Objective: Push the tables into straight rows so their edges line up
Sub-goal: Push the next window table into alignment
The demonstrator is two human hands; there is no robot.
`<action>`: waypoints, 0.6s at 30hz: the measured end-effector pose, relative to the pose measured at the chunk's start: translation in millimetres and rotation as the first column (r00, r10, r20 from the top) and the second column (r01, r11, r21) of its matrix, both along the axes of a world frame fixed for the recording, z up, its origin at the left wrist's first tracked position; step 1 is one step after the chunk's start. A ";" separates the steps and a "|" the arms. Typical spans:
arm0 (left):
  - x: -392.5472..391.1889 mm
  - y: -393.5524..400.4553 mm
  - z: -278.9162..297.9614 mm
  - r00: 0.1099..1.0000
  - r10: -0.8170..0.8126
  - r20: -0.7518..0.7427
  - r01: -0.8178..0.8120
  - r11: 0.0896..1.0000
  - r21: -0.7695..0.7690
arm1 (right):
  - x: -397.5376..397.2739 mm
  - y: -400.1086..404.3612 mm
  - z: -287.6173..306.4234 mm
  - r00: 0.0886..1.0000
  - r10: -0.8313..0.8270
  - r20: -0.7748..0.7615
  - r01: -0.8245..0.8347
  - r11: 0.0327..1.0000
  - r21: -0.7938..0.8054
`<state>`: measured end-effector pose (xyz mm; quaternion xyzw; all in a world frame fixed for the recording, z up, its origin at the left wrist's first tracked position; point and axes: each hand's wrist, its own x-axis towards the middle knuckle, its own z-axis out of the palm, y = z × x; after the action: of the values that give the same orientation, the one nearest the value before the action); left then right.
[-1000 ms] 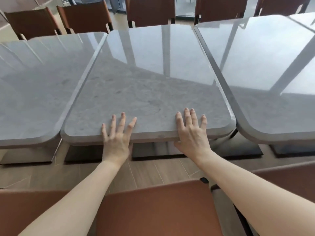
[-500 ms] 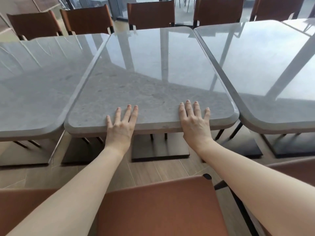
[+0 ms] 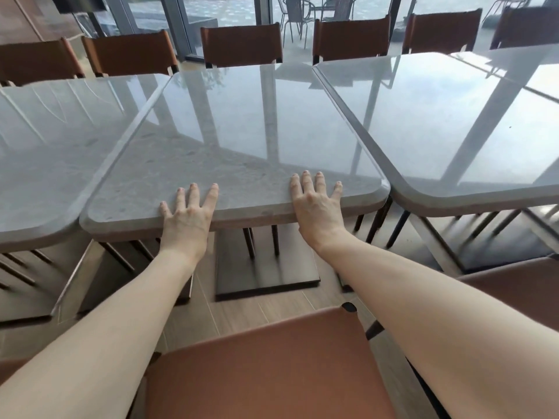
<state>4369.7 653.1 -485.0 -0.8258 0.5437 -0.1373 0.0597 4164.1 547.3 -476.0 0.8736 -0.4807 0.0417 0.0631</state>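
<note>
Tables (image 3: 242,140) grey w/ mottled stone pattern, chairs (image 3: 266,370) rust-brown, floor (image 3: 242,313) brown wood-look.

Brown chairs (image 3: 241,43) beyond the far edge, another chair (image 3: 266,373) nearest the camera

A café or restaurant dining room is shown. Identical grey stone tabletops (image 3: 242,140) on dark pedestal bases (image 3: 266,267) are set side by side in a row, with matching brown leather-backed chairs (image 3: 242,43) lined along the far side and another (image 3: 266,367) at the near side. Beyond floor-to-ceiling glass (image 3: 217,10), a paved terrace with metal outdoor chairs (image 3: 298,10) is seen.
</note>
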 end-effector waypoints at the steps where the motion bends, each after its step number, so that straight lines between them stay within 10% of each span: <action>1: 0.4 0.0 -0.2 1.000 0.000 -0.006 0.000 1.000 -0.010 | 0.5 0.1 -0.4 1.000 -0.004 0.005 0.004 1.000 -0.003; 18: 1.0 1.4 -6.1 1.000 -0.007 0.009 0.008 0.993 -0.118 | -3.2 11.1 -0.3 0.999 -0.033 0.022 0.033 0.999 -0.016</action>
<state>4370.7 654.5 -491.1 -0.8253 0.5375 -0.1728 0.0125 4160.8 558.3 -476.3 0.8645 -0.4954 0.0539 0.0657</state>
